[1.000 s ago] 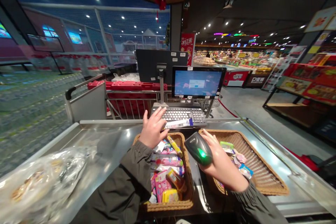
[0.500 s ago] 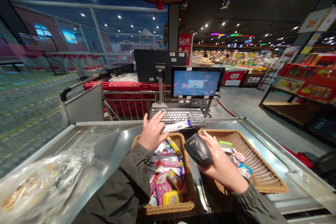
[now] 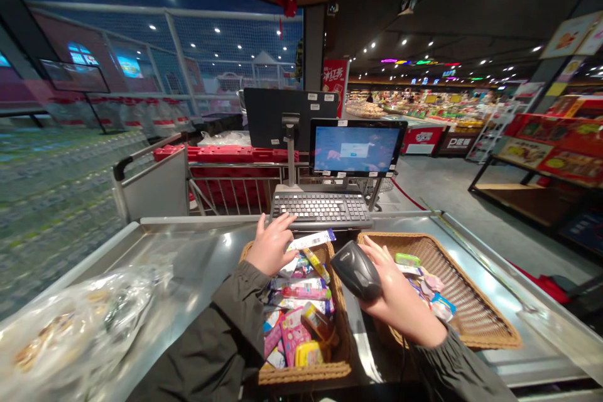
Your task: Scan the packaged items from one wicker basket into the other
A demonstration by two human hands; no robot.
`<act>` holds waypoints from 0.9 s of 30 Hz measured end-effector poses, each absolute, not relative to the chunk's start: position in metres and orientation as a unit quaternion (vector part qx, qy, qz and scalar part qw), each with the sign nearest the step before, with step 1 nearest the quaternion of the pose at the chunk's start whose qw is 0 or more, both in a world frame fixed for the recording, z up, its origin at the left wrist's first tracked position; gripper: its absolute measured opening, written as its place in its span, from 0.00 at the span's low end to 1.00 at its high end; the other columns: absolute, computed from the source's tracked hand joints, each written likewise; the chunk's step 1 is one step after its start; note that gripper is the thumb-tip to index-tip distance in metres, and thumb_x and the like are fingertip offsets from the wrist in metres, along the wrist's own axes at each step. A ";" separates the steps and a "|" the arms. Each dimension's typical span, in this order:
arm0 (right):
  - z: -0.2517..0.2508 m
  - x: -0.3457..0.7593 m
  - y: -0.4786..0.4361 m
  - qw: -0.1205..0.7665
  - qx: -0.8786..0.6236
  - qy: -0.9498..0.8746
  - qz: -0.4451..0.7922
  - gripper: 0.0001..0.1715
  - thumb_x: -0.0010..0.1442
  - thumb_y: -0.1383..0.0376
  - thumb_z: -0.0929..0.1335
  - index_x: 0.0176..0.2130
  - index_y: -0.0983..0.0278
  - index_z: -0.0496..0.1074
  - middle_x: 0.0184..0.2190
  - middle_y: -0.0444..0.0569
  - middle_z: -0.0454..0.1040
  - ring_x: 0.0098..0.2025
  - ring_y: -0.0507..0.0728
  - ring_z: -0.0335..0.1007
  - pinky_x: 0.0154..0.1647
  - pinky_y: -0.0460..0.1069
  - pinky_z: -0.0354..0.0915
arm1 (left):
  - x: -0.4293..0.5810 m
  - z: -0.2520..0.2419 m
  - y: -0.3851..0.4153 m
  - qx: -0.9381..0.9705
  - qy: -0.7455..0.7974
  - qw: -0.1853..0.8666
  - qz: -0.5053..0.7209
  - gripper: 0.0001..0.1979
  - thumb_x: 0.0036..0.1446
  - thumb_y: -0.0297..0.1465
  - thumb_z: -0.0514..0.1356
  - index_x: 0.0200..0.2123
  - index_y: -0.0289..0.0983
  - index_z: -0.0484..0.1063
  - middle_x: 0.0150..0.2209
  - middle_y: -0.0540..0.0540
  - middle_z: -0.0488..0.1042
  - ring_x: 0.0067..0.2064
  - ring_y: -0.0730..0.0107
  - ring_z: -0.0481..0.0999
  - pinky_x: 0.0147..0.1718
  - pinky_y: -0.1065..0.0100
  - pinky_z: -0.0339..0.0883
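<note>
My left hand point(image 3: 274, 244) is over the upper left of the left wicker basket point(image 3: 306, 375), its fingers spread toward the keyboard point(image 3: 320, 207). A white packet with blue ends point(image 3: 311, 240) lies beside its thumb; whether the thumb touches it I cannot tell. Packets, a pink pouch point(image 3: 294, 334) and a yellow-lidded item point(image 3: 309, 353) fill that basket. My right hand point(image 3: 391, 289) is wrapped round a black handheld scanner point(image 3: 357, 270), between the two baskets. Behind it, the right wicker basket point(image 3: 471, 301) holds a few small packets point(image 3: 441, 306) near its left side.
Beyond the keyboard stand a lit screen point(image 3: 355, 147) and a dark monitor back point(image 3: 268, 116). Clear plastic bags point(image 3: 89, 320) lie on the metal counter point(image 3: 198, 264) at left. A trolley point(image 3: 151, 182) and a red display shelf point(image 3: 551, 144) are farther off.
My left hand and the white packet have moved down, away from the keyboard, and the packet now lies lower over the left basket. My right hand keeps hold of the scanner.
</note>
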State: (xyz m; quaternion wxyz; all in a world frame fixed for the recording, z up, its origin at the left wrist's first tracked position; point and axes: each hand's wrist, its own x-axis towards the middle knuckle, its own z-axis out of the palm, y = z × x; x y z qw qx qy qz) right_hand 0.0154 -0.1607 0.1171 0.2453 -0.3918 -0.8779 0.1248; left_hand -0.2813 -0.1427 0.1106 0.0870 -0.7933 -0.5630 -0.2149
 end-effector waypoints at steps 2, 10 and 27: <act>0.117 0.015 -0.161 0.244 -0.393 -0.878 0.124 0.33 0.50 0.67 0.67 0.57 0.61 0.68 0.63 0.57 0.63 0.70 0.72 0.43 0.66 0.75 0.43 | -0.283 0.104 -0.144 -0.802 -0.565 0.051 -0.188 0.04 0.50 0.31 0.64 0.28 0.39 0.71 0.61 0.42 0.68 0.65 0.50 0.62 0.63 0.33 0.35; 0.118 0.017 -0.165 0.246 -0.397 -0.876 0.120 0.33 0.50 0.67 0.67 0.56 0.60 0.69 0.63 0.57 0.63 0.70 0.72 0.44 0.66 0.75 0.43 | -0.286 0.077 -0.146 -0.803 -0.592 -0.052 -0.041 0.04 0.45 0.30 0.67 0.26 0.38 0.74 0.56 0.41 0.74 0.63 0.47 0.65 0.61 0.30 0.33; 0.114 0.030 -0.167 0.261 -0.401 -0.870 0.117 0.38 0.45 0.71 0.66 0.56 0.60 0.67 0.62 0.56 0.64 0.70 0.71 0.44 0.66 0.74 0.44 | -0.260 0.094 -0.146 -0.828 -0.555 -0.021 -0.078 0.08 0.51 0.34 0.66 0.36 0.42 0.77 0.58 0.41 0.71 0.64 0.45 0.62 0.62 0.30 0.38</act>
